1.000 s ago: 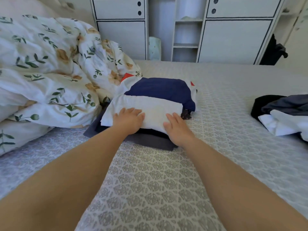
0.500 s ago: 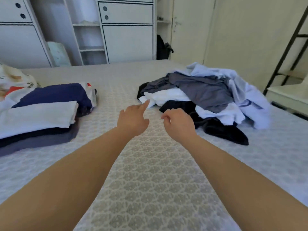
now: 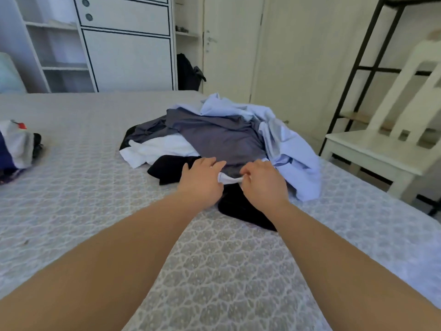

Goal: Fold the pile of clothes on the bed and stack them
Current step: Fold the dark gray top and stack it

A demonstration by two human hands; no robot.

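My forearms are bare right up to the frame edge, and my hands (image 3: 202, 181) wear no rings or gloves.

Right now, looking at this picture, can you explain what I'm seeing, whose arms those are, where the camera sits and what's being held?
There is no machine here: the camera is worn on a person's head and looks forward and down, so the two bare arms are that person's own. The left hand and the right hand reach to an unfolded pile of clothes on the bed. Between them they pinch a white edge of cloth, fingers curled. At the far left edge sits a stack of folded clothes. A pale chair stands beside the bed on the right.
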